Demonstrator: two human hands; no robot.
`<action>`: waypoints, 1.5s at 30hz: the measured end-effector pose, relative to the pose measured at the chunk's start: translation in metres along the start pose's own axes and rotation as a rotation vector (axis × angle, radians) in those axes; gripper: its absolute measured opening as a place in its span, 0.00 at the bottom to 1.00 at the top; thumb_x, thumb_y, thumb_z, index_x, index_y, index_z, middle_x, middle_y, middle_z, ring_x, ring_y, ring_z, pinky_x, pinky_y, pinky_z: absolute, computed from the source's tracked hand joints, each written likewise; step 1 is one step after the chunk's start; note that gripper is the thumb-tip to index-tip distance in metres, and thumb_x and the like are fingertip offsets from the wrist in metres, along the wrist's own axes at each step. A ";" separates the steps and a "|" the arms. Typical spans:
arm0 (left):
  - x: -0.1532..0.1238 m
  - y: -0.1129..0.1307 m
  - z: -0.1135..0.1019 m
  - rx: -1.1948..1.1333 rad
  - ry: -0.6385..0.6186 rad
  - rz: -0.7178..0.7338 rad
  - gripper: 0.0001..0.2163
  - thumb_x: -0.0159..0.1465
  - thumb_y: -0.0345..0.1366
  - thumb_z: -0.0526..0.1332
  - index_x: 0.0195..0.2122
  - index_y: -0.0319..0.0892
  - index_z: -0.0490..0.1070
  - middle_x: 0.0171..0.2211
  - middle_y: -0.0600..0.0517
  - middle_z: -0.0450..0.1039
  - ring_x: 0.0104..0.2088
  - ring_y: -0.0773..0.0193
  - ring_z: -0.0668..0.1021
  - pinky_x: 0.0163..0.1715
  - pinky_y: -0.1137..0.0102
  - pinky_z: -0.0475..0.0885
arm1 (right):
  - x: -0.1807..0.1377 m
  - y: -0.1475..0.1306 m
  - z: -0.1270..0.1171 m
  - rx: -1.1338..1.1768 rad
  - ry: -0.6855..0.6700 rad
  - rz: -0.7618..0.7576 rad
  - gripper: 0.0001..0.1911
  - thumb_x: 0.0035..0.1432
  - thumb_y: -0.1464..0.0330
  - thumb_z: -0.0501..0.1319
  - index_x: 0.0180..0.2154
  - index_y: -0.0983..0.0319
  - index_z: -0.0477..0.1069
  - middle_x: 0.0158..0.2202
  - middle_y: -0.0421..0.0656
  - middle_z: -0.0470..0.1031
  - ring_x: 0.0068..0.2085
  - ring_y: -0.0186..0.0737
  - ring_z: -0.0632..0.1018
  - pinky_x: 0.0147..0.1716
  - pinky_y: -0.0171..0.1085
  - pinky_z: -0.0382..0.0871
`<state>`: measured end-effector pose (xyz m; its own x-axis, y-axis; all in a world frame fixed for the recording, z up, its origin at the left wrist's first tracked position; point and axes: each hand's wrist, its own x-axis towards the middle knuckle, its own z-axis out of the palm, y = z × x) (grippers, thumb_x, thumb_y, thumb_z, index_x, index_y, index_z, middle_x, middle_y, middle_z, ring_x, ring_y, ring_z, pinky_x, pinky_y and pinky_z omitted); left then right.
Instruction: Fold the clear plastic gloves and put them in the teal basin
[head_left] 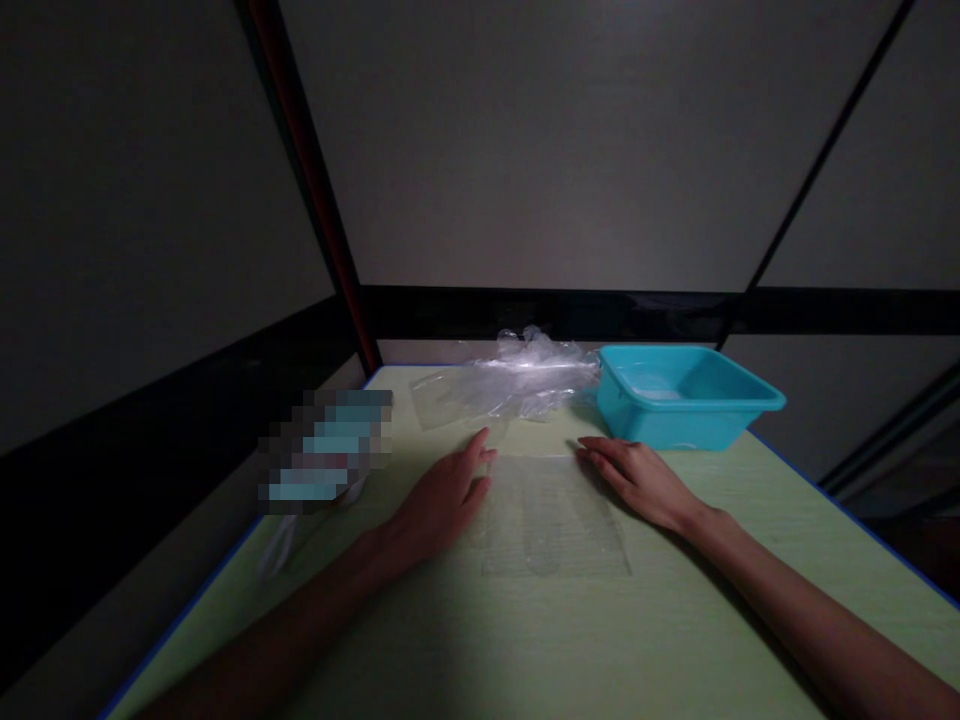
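A clear, flat plastic bag (555,520) lies on the pale green table between my hands. A long, faint rounded outline shows in its middle; I cannot tell what makes it. My left hand (442,495) is at the bag's left edge, fingers stretched forward and the thumb apart, holding nothing. At the far right corner of the bag rests my right hand (634,475), fingers extended and low over the table, with nothing in its grasp. Beyond both hands is a loose heap of crumpled clear plastic bags (525,375).
A turquoise plastic basin (682,425) stands at the back right, touching or close to the heap. On the left edge sits a pixelated, blurred object (330,450) with a pale strap or cord (277,545) beside it. The table (480,650) has blue edging and backs onto wall panels.
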<state>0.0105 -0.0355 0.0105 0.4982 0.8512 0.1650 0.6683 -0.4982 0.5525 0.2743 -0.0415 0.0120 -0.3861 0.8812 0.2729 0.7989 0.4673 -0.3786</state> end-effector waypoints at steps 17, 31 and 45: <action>0.009 -0.020 0.005 0.186 -0.037 0.070 0.21 0.64 0.37 0.42 0.58 0.39 0.46 0.61 0.46 0.45 0.59 0.61 0.51 0.56 0.58 0.43 | 0.001 -0.002 0.000 -0.118 -0.054 -0.076 0.19 0.61 0.66 0.45 0.51 0.63 0.62 0.48 0.50 0.69 0.46 0.46 0.72 0.44 0.43 0.66; -0.001 -0.002 -0.002 0.050 0.143 0.129 0.17 0.61 0.31 0.47 0.51 0.41 0.57 0.44 0.51 0.71 0.50 0.62 0.67 0.57 0.61 0.49 | -0.002 -0.004 -0.003 -0.202 -0.091 -0.059 0.19 0.60 0.68 0.45 0.50 0.63 0.63 0.42 0.51 0.73 0.40 0.46 0.75 0.35 0.39 0.66; -0.006 -0.003 0.000 0.131 0.173 0.370 0.11 0.60 0.30 0.49 0.38 0.41 0.69 0.37 0.51 0.75 0.40 0.65 0.75 0.55 0.60 0.55 | -0.009 0.001 -0.020 -0.041 -0.076 -0.071 0.13 0.56 0.66 0.51 0.37 0.60 0.72 0.33 0.47 0.76 0.31 0.42 0.75 0.29 0.36 0.63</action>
<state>0.0055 -0.0385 0.0076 0.6253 0.6204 0.4733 0.5319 -0.7827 0.3232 0.2879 -0.0506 0.0265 -0.4747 0.8497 0.2294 0.7859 0.5266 -0.3241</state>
